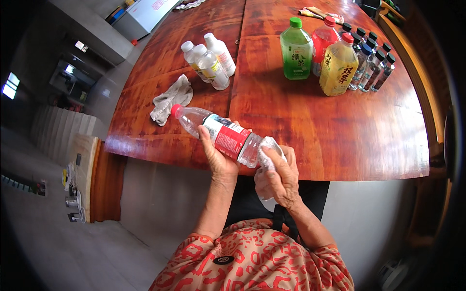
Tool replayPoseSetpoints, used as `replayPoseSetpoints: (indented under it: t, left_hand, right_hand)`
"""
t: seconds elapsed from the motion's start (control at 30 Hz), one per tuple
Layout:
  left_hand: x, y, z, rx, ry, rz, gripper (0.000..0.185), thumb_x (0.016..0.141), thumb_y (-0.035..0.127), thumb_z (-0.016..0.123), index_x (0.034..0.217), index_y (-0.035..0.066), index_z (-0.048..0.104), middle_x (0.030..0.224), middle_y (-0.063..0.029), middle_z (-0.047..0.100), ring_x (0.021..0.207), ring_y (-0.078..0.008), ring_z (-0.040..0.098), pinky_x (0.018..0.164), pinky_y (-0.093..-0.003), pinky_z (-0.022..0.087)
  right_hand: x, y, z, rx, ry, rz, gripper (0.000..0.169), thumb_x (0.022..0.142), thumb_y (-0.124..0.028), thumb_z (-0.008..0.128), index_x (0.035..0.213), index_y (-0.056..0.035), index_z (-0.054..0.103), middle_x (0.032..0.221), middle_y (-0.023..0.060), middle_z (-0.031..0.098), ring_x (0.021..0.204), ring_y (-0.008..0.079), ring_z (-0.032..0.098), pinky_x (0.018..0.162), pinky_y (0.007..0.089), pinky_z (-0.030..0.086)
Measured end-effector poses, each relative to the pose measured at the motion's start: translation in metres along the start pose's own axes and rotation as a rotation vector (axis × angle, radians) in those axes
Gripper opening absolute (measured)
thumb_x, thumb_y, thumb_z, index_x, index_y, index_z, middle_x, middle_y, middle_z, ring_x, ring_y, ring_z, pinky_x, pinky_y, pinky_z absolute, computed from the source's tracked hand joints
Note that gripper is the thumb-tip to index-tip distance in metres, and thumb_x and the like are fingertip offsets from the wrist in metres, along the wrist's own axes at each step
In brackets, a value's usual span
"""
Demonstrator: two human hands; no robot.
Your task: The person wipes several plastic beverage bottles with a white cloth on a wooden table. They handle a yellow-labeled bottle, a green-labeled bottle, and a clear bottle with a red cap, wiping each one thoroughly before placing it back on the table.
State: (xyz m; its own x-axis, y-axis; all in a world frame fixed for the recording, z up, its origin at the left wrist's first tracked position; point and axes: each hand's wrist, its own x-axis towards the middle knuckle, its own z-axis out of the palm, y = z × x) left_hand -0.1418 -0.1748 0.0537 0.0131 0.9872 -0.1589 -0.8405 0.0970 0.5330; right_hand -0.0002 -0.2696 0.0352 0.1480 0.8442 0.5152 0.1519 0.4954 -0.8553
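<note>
My left hand (221, 156) is wrapped around the middle of a clear plastic bottle (227, 136) with a red cap and a red and white label. The bottle is tilted over the table's near edge, its cap towards the upper left and its base towards my right hand (285, 174). A crumpled white cloth (268, 152) is gripped in my right hand and pressed against the bottle's base. Part of the cloth hangs down below the fingers. Beyond the bottle's cap, a grey cloth (173, 98) lies rumpled on the polished wooden table (276, 116).
Three white-capped bottles (213, 67) stand at the left back. On the right are a green-capped bottle (296, 52), a yellow-labelled bottle (338, 69), a red-labelled bottle (322, 38) and several small dark-capped bottles (374, 69). Some packets (320, 14) lie farther back. A wooden bench (418, 83) flanks the table.
</note>
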Motion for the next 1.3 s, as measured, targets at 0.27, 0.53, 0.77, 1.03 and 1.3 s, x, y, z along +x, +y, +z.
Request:
replayPoseSetpoints:
  t: [0.27, 0.53, 0.77, 1.03, 1.3]
  left_hand:
    - [-0.001, -0.002, 0.002, 0.000, -0.006, 0.075, 0.071, 0.078, 0.071, 0.059, 0.112, 0.009, 0.054, 0.096, -0.0093, 0.064, 0.088, -0.0278, 0.063, 0.077, -0.0524, 0.055]
    - [0.006, 0.005, 0.011, -0.166, -0.033, 0.030, 0.070, 0.078, 0.069, 0.060, 0.105, 0.004, 0.059, 0.092, -0.0095, 0.066, 0.087, -0.0268, 0.065, 0.074, -0.0553, 0.056]
    - [0.007, 0.013, -0.002, -0.115, -0.058, -0.023, 0.073, 0.078, 0.072, 0.055, 0.104, 0.004, 0.061, 0.097, -0.0086, 0.068, 0.088, -0.0272, 0.066, 0.076, -0.0528, 0.054]
    - [-0.006, -0.001, -0.009, -0.185, -0.290, -0.176, 0.068, 0.089, 0.069, 0.041, 0.125, 0.013, 0.053, 0.103, -0.0122, 0.062, 0.088, -0.0290, 0.060, 0.075, -0.0523, 0.055]
    - [-0.014, -0.005, -0.011, -0.041, -0.311, -0.157, 0.073, 0.090, 0.068, 0.039, 0.133, 0.009, 0.044, 0.105, -0.0138, 0.060, 0.088, -0.0285, 0.062, 0.072, -0.0479, 0.057]
  right_hand:
    - [0.021, 0.002, 0.016, 0.117, 0.127, 0.242, 0.033, 0.094, -0.014, 0.052, 0.125, -0.0067, 0.060, 0.106, 0.0149, 0.054, 0.095, 0.0271, 0.053, 0.087, 0.0352, 0.043]
    - [-0.004, 0.000, 0.038, -0.080, 0.142, 0.018, 0.036, 0.087, 0.001, 0.057, 0.123, 0.0037, 0.057, 0.106, 0.0208, 0.054, 0.085, 0.0273, 0.058, 0.071, 0.0356, 0.049]
    - [-0.003, -0.011, 0.003, -0.232, -0.095, -0.267, 0.042, 0.071, 0.007, 0.063, 0.113, 0.0065, 0.063, 0.093, 0.0157, 0.058, 0.078, 0.0273, 0.058, 0.062, 0.0337, 0.050]
    - [0.020, -0.011, -0.021, -0.046, -0.156, -0.164, 0.042, 0.078, -0.002, 0.067, 0.119, -0.0106, 0.067, 0.093, 0.0115, 0.056, 0.078, 0.0225, 0.057, 0.066, 0.0330, 0.049]
    - [0.018, -0.001, -0.029, -0.083, -0.069, 0.010, 0.041, 0.078, -0.004, 0.068, 0.118, -0.0116, 0.067, 0.098, 0.0134, 0.056, 0.081, 0.0266, 0.058, 0.069, 0.0348, 0.049]
